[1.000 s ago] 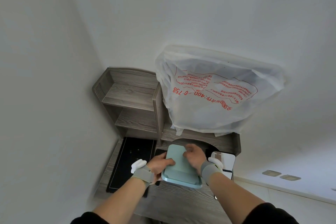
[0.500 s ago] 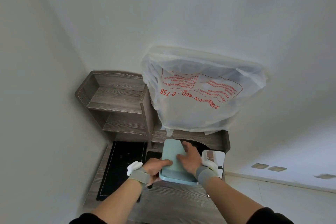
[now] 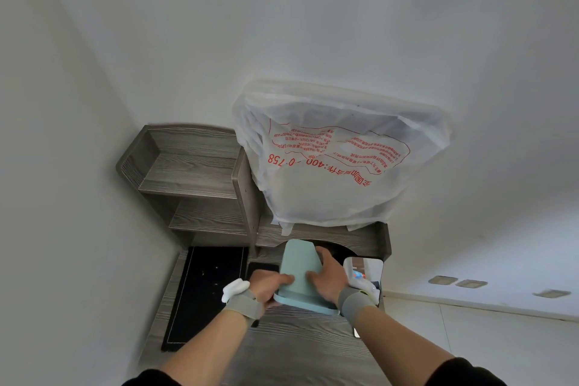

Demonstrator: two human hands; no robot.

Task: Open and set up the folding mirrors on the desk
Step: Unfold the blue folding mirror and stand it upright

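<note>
A pale green folding mirror (image 3: 299, 273) is held above the grey wooden desk (image 3: 297, 341), its back facing me and its top edge tipped away. My left hand (image 3: 269, 287) grips its lower left side, thumb laid on the back. My right hand (image 3: 327, 280) holds its right side, with fingers spread over the back panel. A second mirror (image 3: 368, 269) stands opened at the right end of the desk, its glass facing me. Both wrists wear grey bands.
A black mat (image 3: 206, 288) lies on the desk's left part, a dark phone (image 3: 263, 268) beside it. Grey shelves (image 3: 194, 178) rise at the back left. A white plastic bag with red print (image 3: 338, 163) covers something on the desk's raised back. Walls close in left and behind.
The green mirror has tipped further upright between my hands, and the view has shifted so the desk sits lower and more to the left. The standing mirror stays put.
</note>
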